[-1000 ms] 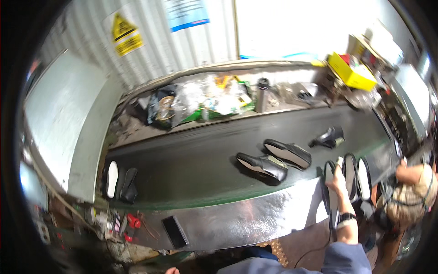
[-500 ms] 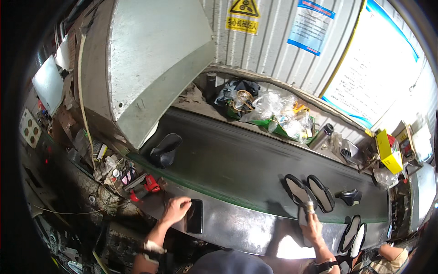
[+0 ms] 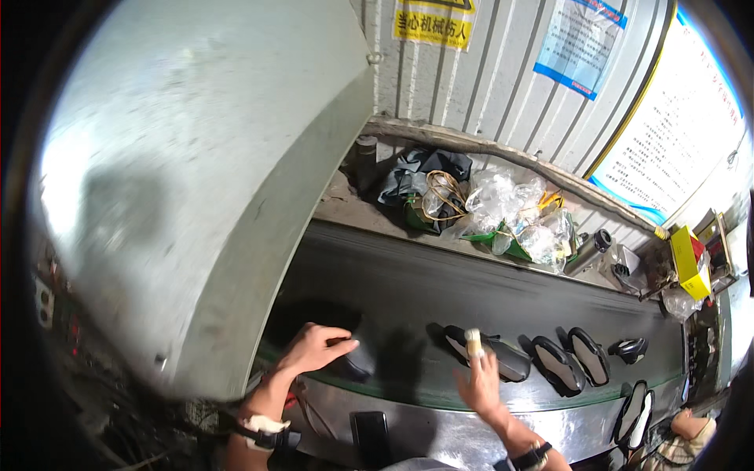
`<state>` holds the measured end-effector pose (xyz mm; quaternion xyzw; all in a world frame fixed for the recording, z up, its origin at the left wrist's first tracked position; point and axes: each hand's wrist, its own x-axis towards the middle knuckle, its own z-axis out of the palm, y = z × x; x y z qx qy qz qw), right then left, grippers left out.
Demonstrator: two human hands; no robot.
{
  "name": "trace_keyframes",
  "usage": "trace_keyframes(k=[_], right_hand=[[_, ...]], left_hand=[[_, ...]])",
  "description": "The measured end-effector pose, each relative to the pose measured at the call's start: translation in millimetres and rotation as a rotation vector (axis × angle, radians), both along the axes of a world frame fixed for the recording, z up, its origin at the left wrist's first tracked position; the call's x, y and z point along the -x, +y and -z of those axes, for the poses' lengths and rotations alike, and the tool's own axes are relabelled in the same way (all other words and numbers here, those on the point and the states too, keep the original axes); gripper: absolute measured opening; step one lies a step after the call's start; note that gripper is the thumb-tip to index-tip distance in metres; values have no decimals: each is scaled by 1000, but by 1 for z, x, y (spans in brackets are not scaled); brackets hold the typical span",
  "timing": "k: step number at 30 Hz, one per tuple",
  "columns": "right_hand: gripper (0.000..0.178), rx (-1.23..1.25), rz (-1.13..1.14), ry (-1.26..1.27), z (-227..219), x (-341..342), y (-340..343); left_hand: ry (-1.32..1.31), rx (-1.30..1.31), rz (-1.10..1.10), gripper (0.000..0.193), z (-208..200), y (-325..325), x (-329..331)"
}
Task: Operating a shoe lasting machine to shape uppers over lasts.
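Observation:
At the left end of the dark conveyor belt, my left hand (image 3: 314, 351) has its thumb and forefinger closed on the edge of a black shoe (image 3: 360, 363); shadow hides part of the grip. My right hand (image 3: 481, 385) grips a short pale-bristled brush (image 3: 473, 343), bristles pointing away from me. Just beyond and beside that hand lie a black shoe with its sole upward (image 3: 455, 340) and another dark shoe (image 3: 510, 361). Further right is a pair of black shoes, soles up, the nearer one (image 3: 559, 366) beside the farther one (image 3: 589, 357).
A large metal hood (image 3: 259, 235) rises at left. A phone (image 3: 371, 438) lies on the metal ledge (image 3: 448, 436). Farther right are a small black shoe (image 3: 628, 350) and another pair (image 3: 633, 416) near another person's arm (image 3: 691, 424). Plastic bags (image 3: 510, 204) fill the back shelf.
My view has shifted left and closer to the hood. My left hand has moved from beside the phone to the black shoe. My right hand, still with the brush, has moved left over the belt.

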<state>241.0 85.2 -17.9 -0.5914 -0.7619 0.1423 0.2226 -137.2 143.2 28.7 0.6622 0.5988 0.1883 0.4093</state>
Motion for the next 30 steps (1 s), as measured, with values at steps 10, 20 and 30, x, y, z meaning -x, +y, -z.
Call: trace_keyframes(k=[10, 20, 30], right_hand=[[115, 1007, 494, 1007, 39, 59, -8], [76, 940, 520, 1754, 35, 5, -102], [82, 732, 404, 2124, 22, -115, -241]], left_hand=[[747, -47, -750, 90, 174, 52, 246], [493, 117, -836, 113, 198, 21, 170], [346, -661, 182, 48, 17, -132, -126]])
